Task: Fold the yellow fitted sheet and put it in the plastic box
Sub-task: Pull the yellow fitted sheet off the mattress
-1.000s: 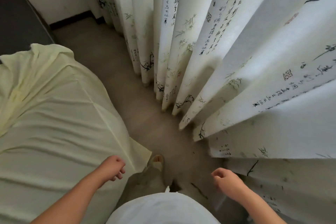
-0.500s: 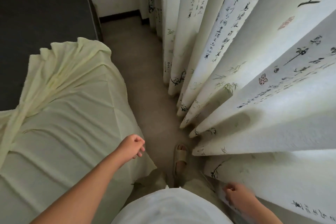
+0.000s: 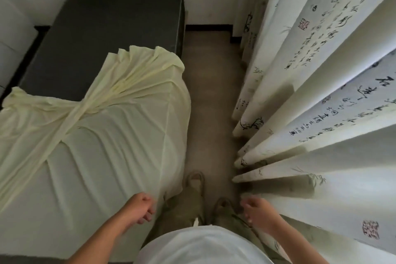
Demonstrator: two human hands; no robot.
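Yellow fitted sheet (image 3: 102, 156) covers the near part of a dark mattress (image 3: 107, 28); its far end is off the mattress end and gathered into ridges. The sheet's long axis runs from 6 to 12 o'clock, parallel to the floor strip (image 3: 210, 103) beside the curtain (image 3: 321, 113). Left hand (image 3: 139, 208), fingers loosely curled and holding nothing, hovers at the sheet's near right edge; the freed far corner lies at 12 o'clock from it. Right hand (image 3: 260, 214), likewise loosely curled and empty, hangs at 3 o'clock, close to the curtain. The left hand is judged nearer for the next grasp. The plastic box is not in view.
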